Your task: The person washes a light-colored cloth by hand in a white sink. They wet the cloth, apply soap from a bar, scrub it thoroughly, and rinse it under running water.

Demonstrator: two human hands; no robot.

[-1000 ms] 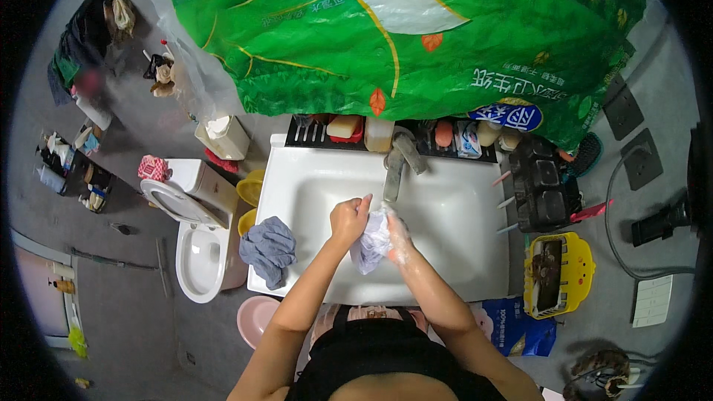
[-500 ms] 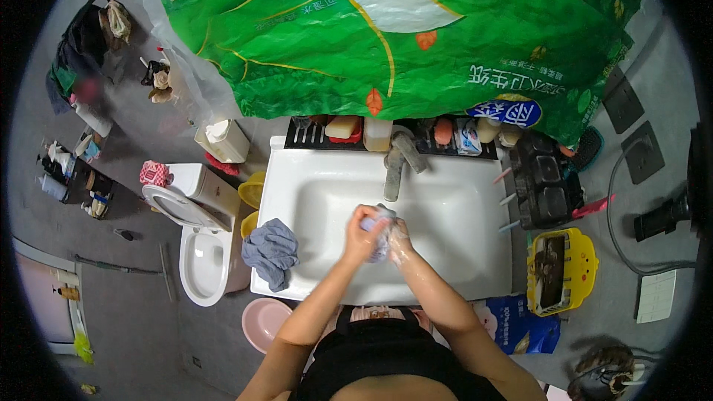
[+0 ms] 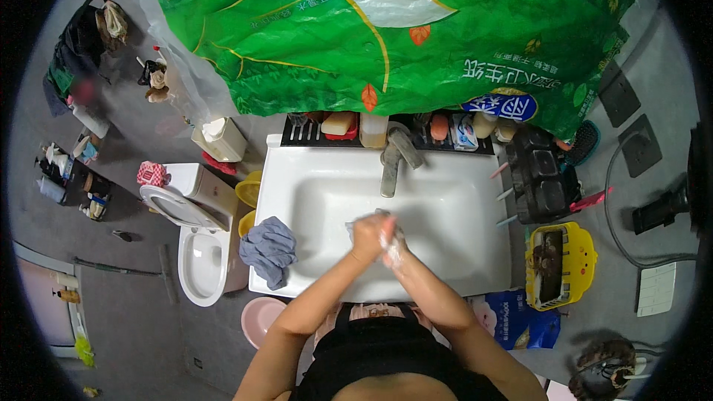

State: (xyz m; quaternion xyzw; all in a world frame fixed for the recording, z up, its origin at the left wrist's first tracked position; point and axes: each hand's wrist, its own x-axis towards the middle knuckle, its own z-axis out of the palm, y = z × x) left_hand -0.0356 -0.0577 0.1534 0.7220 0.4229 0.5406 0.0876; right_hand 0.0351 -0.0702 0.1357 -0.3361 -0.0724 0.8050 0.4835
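Observation:
Over the basin of the white sink (image 3: 312,271), my left hand (image 3: 366,235) and my right hand (image 3: 391,243) are pressed together, fingers closed. Between them is a small wet greyish-lavender cloth (image 3: 349,229), mostly hidden; only its edges stick out. White suds coat my right hand and wrist. Beyond my hands stands the grey metal faucet (image 3: 389,174); no water stream can be made out. A crumpled blue-grey cloth (image 3: 269,251) lies on the sink's left rim, apart from my hands.
A black rack (image 3: 297,139) with soaps and bottles lines the sink's back. Above hangs a big green plastic package (image 3: 312,44). Left are a toilet (image 3: 202,263) and pink basin (image 3: 261,319); right, a black tray (image 3: 538,178) and yellow basket (image 3: 583,267).
My hands have closed tighter together over the small cloth, the left turning over it, so less of the cloth shows. The view has shifted slightly.

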